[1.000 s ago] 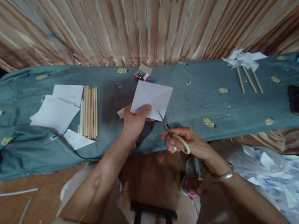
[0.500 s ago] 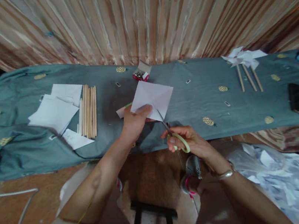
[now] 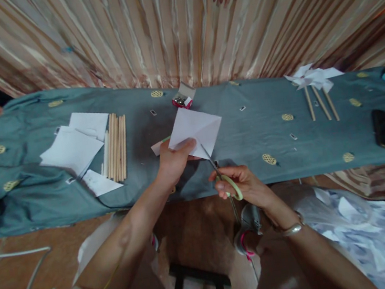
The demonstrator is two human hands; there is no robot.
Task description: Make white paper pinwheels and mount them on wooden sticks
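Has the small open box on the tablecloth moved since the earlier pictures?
No. The small open box keeps the same place beside the yellow pineapple print on the tablecloth.

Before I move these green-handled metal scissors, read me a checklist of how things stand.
1. Square white paper sheet gripped by left hand: ok.
2. Green-handled metal scissors held in right hand: ok.
3. Blades at the sheet's near corner: ok.
4. Left thumb off the blades: ok, though close to their tip.
5. One blade beneath the paper: cannot tell.
6. Small open red box beyond the sheet, away from blades: ok.
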